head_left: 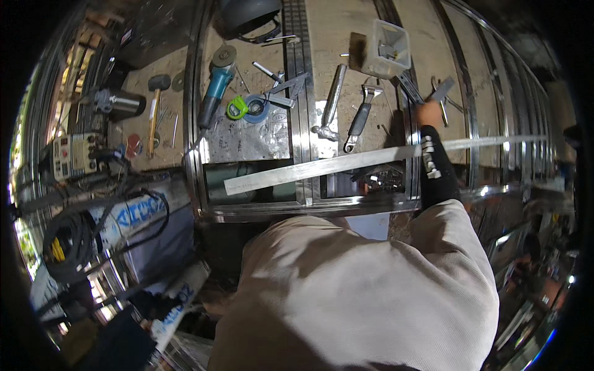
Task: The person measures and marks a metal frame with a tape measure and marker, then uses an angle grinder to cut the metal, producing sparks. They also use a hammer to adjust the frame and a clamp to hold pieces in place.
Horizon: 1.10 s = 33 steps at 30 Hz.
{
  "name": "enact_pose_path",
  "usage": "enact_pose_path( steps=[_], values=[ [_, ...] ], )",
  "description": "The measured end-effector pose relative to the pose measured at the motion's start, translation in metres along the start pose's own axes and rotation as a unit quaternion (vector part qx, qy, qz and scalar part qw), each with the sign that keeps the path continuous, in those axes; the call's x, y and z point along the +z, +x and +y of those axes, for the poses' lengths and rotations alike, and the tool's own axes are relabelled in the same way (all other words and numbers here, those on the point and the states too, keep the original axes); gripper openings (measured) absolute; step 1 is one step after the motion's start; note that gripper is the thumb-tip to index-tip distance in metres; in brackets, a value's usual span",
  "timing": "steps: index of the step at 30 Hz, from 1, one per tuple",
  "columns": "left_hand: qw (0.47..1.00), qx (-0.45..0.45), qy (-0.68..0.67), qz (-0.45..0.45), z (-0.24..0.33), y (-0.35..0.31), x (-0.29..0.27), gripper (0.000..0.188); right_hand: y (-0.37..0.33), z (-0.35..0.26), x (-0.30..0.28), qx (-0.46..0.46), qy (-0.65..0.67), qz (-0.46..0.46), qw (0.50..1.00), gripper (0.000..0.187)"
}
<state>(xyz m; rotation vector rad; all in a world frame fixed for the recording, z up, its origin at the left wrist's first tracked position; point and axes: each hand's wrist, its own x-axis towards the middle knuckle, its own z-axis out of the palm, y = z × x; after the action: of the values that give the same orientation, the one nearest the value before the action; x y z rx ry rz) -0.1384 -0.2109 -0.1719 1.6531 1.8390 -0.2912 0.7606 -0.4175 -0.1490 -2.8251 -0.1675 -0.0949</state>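
Observation:
My right hand (pixel 430 114) reaches forward over the right part of the metal frame, its fingers closed and blurred. It seems to grip an angled metal tool, with a dark arm (pixel 409 88) and a flat silver blade (pixel 443 89) meeting at the hand; its exact kind is unclear. Under my right forearm a long flat metal bar (pixel 328 166) lies across the frame. Left of the hand are an adjustable wrench (pixel 361 117) and a ball-peen hammer (pixel 332 105). A clear plastic box (pixel 388 52) with small parts stands just beyond. I cannot make out my left hand.
On the left lie a teal angle grinder (pixel 216 89), a green tape measure (pixel 237 107), a metal angle piece (pixel 296 85) and a mallet (pixel 154 114). A welding machine (pixel 75 156) and coiled cables (pixel 69 238) are at far left. A dark helmet (pixel 247 15) sits at the back.

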Motion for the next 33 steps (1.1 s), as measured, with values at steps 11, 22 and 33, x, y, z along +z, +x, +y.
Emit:
enact_pose_path(
  steps=[11, 22, 33],
  values=[
    [0.994, 0.000, 0.058, -0.088, 0.101, -0.107, -0.005, 0.031, 0.091, 0.122, 0.044, -0.015, -0.184, -0.158, 0.970, 0.044],
    [0.967, 0.206, -0.152, 0.013, 0.372, -0.095, -0.091, 0.034, -0.072, -0.143, -0.001, -0.273, 0.307, -0.179, 0.894, 0.026],
    [0.959, 0.242, -0.109, 0.096, 0.283, -0.165, -0.021, 0.023, -0.126, -0.400, 0.136, -0.425, 0.070, -0.224, 0.874, 0.025]
  ],
)
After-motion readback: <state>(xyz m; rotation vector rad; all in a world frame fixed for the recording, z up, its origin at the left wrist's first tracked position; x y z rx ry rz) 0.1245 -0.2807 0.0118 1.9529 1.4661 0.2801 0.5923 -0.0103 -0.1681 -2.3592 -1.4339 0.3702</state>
